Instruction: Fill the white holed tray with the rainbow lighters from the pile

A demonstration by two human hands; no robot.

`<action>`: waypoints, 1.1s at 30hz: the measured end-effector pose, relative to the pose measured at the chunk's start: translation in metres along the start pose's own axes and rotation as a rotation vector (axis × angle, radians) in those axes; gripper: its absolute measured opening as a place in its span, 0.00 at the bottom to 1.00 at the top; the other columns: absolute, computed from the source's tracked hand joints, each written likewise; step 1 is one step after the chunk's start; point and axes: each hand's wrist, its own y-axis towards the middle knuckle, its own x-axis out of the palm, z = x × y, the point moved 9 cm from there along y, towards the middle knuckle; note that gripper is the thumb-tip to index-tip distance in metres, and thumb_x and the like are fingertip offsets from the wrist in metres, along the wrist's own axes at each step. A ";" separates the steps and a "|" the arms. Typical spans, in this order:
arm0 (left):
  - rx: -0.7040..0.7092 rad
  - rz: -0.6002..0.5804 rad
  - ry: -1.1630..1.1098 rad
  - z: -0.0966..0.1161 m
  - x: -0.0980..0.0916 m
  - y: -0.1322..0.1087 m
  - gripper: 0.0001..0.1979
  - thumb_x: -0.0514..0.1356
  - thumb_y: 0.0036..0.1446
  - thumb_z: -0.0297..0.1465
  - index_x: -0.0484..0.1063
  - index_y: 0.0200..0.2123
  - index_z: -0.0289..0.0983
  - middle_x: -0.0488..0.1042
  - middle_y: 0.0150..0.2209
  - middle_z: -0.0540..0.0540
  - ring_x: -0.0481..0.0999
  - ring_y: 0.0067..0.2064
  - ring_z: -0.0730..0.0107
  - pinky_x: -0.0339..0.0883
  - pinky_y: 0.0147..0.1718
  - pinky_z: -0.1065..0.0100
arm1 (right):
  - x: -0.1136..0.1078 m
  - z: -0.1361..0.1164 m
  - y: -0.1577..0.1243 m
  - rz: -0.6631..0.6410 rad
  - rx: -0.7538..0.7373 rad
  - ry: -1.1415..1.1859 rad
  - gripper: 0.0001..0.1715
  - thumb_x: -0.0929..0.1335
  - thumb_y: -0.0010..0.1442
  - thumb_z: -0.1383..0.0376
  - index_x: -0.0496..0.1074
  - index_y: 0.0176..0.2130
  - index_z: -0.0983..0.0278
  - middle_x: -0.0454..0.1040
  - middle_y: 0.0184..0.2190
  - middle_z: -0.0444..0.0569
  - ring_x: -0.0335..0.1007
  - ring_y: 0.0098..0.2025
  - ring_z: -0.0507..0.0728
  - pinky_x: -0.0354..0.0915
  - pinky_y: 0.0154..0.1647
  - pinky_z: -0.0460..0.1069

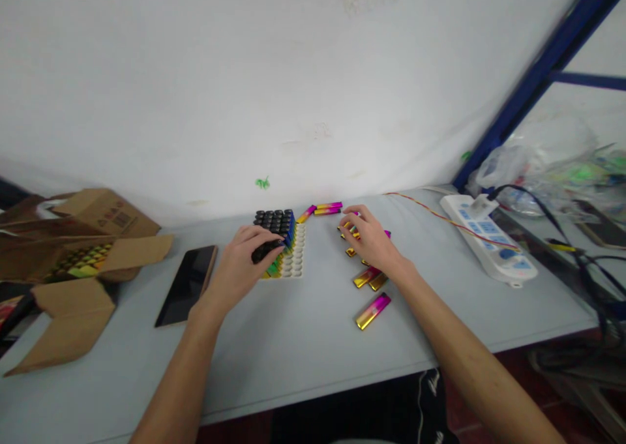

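Gold-and-pink lighters (pixel 373 311) lie under and just beside the right hand (pixel 374 238), the closer one, some slanting away rightward. Its fingers curve, their grip unclear; those of the left hand (pixel 242 251) clasp something black (pixel 260 253) at the white tray (pixel 298 251).

Tray (pixel 296 256) between phone (pixel 188 286) and apparent lighters (pixel 373 311), power strip (pixel 482 235) farther right, carton (pixel 139 251) far left
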 end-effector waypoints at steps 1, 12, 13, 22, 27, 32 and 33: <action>0.014 -0.002 0.028 0.000 0.001 -0.001 0.11 0.62 0.67 0.38 0.82 0.44 0.40 0.79 0.45 0.43 0.77 0.50 0.57 0.74 0.54 0.56 | 0.000 0.000 0.000 0.000 0.002 0.003 0.06 0.65 0.72 0.65 0.72 0.45 0.61 0.68 0.58 0.57 0.77 0.45 0.59 0.74 0.53 0.59; 0.072 -0.061 0.120 0.006 0.018 -0.005 0.11 0.61 0.67 0.36 0.81 0.45 0.38 0.71 0.56 0.38 0.71 0.60 0.51 0.68 0.63 0.48 | -0.001 -0.001 0.000 -0.001 -0.013 0.037 0.05 0.65 0.73 0.66 0.71 0.45 0.62 0.67 0.58 0.58 0.77 0.41 0.56 0.75 0.51 0.57; 0.068 -0.069 0.118 0.005 0.018 -0.005 0.11 0.61 0.68 0.36 0.81 0.45 0.38 0.71 0.57 0.38 0.71 0.61 0.51 0.67 0.63 0.48 | -0.001 0.000 0.000 -0.002 -0.015 0.032 0.05 0.65 0.72 0.66 0.71 0.45 0.62 0.67 0.58 0.58 0.77 0.42 0.56 0.75 0.51 0.57; 0.092 -0.054 0.166 0.004 0.021 -0.006 0.11 0.58 0.70 0.34 0.79 0.47 0.38 0.69 0.59 0.36 0.69 0.63 0.50 0.67 0.64 0.46 | -0.004 -0.002 0.001 0.009 -0.017 0.044 0.05 0.65 0.71 0.67 0.72 0.45 0.62 0.68 0.57 0.57 0.77 0.41 0.56 0.74 0.51 0.57; 0.159 0.029 0.187 0.013 0.017 -0.004 0.12 0.61 0.68 0.31 0.76 0.53 0.38 0.72 0.56 0.37 0.73 0.60 0.52 0.71 0.61 0.49 | -0.014 -0.001 0.003 0.069 -0.016 0.020 0.05 0.66 0.71 0.66 0.72 0.45 0.61 0.69 0.56 0.56 0.77 0.42 0.57 0.75 0.51 0.57; 0.194 0.172 0.148 0.033 0.002 -0.002 0.11 0.63 0.67 0.30 0.75 0.51 0.38 0.75 0.51 0.39 0.77 0.55 0.55 0.74 0.58 0.52 | -0.038 0.016 0.005 0.214 0.026 0.026 0.02 0.68 0.69 0.66 0.73 0.42 0.62 0.72 0.52 0.56 0.76 0.40 0.57 0.75 0.50 0.58; 0.206 0.204 0.136 0.039 0.000 -0.002 0.10 0.63 0.66 0.29 0.75 0.50 0.38 0.75 0.51 0.40 0.77 0.55 0.55 0.74 0.59 0.52 | -0.044 0.020 0.005 0.251 0.036 0.036 0.02 0.68 0.69 0.67 0.73 0.41 0.61 0.72 0.51 0.56 0.76 0.39 0.57 0.76 0.49 0.57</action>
